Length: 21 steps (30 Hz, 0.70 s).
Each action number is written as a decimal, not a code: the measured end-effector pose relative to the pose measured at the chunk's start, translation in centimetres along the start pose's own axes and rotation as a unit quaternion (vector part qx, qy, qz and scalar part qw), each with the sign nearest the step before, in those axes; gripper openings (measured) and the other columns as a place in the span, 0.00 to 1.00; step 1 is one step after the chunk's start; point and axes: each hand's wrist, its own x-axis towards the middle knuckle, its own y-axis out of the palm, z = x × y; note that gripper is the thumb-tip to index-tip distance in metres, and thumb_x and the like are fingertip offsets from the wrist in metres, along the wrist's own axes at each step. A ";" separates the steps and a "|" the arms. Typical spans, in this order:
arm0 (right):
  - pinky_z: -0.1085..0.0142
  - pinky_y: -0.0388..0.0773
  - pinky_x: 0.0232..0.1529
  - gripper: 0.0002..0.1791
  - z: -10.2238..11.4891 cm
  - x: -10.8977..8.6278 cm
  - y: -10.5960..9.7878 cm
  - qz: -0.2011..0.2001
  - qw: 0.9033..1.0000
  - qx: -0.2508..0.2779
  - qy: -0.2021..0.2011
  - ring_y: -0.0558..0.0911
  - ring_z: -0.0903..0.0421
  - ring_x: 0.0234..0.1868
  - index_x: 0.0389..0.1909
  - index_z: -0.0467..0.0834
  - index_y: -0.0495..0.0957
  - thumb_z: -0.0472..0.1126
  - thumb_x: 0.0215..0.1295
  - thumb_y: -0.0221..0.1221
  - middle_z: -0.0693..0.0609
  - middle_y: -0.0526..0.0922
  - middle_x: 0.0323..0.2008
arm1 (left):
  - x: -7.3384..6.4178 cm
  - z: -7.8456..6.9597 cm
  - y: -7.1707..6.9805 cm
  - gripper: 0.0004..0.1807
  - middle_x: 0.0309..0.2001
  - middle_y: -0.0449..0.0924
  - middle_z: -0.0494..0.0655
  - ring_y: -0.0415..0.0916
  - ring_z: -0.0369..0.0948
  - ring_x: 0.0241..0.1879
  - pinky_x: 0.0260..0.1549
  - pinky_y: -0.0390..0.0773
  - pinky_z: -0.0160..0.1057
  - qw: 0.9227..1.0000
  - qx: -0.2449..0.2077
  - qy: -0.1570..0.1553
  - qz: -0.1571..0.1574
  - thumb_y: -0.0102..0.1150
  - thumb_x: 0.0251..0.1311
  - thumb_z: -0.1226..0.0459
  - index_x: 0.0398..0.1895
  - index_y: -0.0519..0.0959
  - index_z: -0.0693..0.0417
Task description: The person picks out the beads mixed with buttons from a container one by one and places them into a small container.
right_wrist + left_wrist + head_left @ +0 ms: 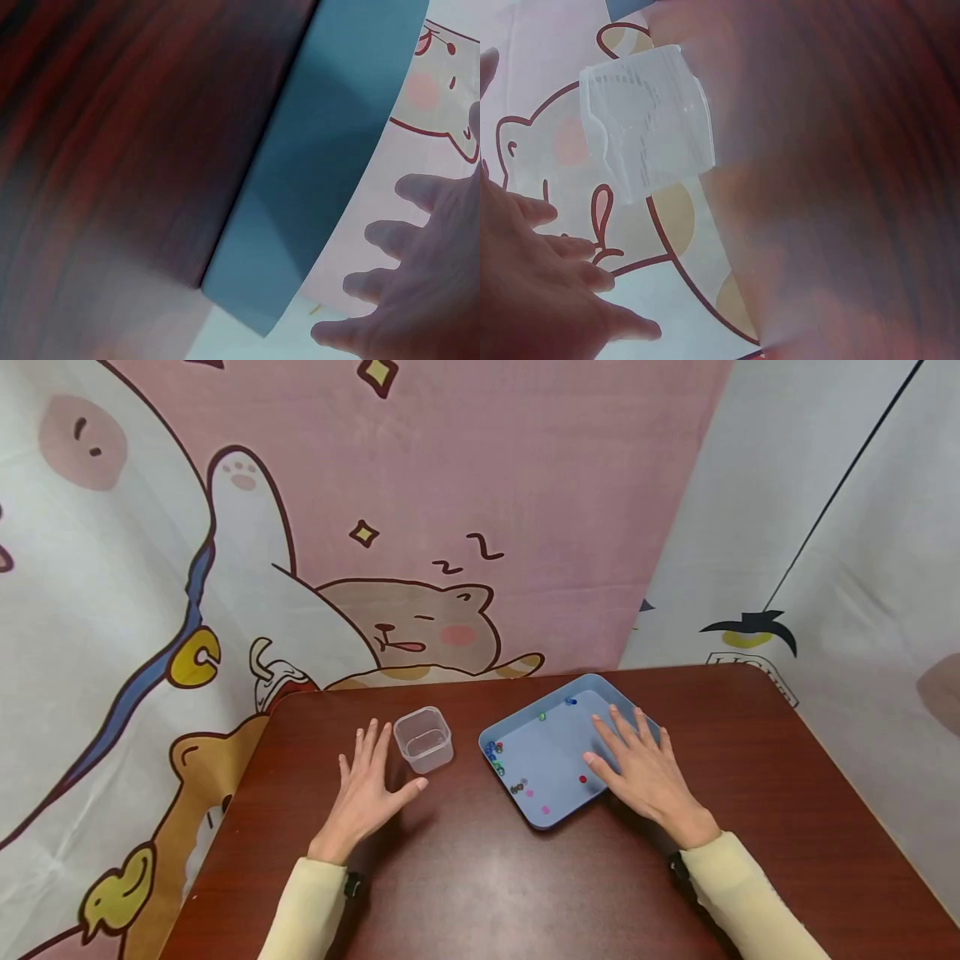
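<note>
A clear plastic container [424, 742] without a lid stands on the table, and my left hand [366, 793] is just to its left with fingers spread. In the left wrist view the same container [649, 124] appears apart from that hand [547, 277]. To the right lies a shallow blue tray [525, 727] holding several small beads, most of them along its left side; a red bead [582, 779] sits nearer the front edge. My right hand [643, 772] hovers over the tray's right part, fingers apart, holding nothing. The right wrist view shows the tray's outer wall [315, 150] beside that hand [427, 277].
The brown wooden table [480, 893] has its far edge against a printed cloth backdrop [525, 510] with cartoon animals. A green bead [542, 716] and a blue bead [571, 701] lie near the tray's far side. Some of the tray is hidden beneath the right hand.
</note>
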 end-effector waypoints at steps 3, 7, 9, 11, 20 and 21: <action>0.24 0.43 0.66 0.42 0.5 0.2 0.2 -0.001 1.000 -0.006 -0.004 0.45 0.30 0.78 0.79 0.54 0.54 0.70 0.71 0.45 0.42 0.51 0.79 | 0.5 -0.1 0.2 0.62 0.82 0.34 0.47 0.29 0.53 0.81 0.69 0.39 0.75 1.000 -0.017 0.002 -0.003 0.60 0.52 0.29 0.82 0.44 0.46; 0.24 0.45 0.67 0.42 1.2 0.4 0.6 -0.002 1.000 -0.009 -0.008 0.47 0.31 0.78 0.79 0.54 0.54 0.70 0.71 0.46 0.43 0.51 0.80 | 1.4 -0.1 0.5 0.63 0.82 0.34 0.47 0.30 0.52 0.81 0.71 0.40 0.72 0.999 -0.039 0.002 0.003 0.62 0.51 0.30 0.82 0.43 0.46; 0.25 0.46 0.67 0.41 1.5 0.4 0.8 -0.007 1.000 -0.007 -0.011 0.47 0.32 0.79 0.79 0.54 0.55 0.69 0.71 0.46 0.44 0.51 0.80 | 1.8 -0.1 0.7 0.64 0.82 0.34 0.47 0.30 0.52 0.81 0.72 0.40 0.70 0.999 -0.048 -0.001 0.010 0.63 0.50 0.30 0.82 0.42 0.45; 0.26 0.47 0.67 0.41 1.8 0.5 0.9 -0.013 1.000 -0.002 -0.018 0.49 0.33 0.79 0.79 0.54 0.55 0.69 0.71 0.46 0.45 0.51 0.80 | 2.3 0.0 0.9 0.64 0.82 0.35 0.48 0.31 0.52 0.81 0.73 0.41 0.69 0.998 -0.056 -0.004 0.016 0.63 0.50 0.30 0.82 0.42 0.46; 0.28 0.50 0.68 0.40 3.4 1.1 1.4 -0.017 0.999 0.024 -0.043 0.50 0.36 0.79 0.78 0.56 0.56 0.69 0.71 0.47 0.49 0.53 0.80 | 3.8 0.3 1.6 0.65 0.82 0.36 0.48 0.34 0.50 0.81 0.74 0.46 0.64 0.997 -0.065 -0.015 0.036 0.62 0.49 0.28 0.82 0.41 0.46; 0.28 0.50 0.69 0.39 3.6 1.2 1.4 -0.016 0.998 0.028 -0.047 0.51 0.36 0.79 0.78 0.56 0.56 0.69 0.72 0.47 0.48 0.53 0.80 | 3.8 0.3 1.6 0.65 0.82 0.36 0.47 0.34 0.50 0.81 0.75 0.46 0.63 0.997 -0.067 -0.015 0.037 0.62 0.49 0.28 0.82 0.41 0.46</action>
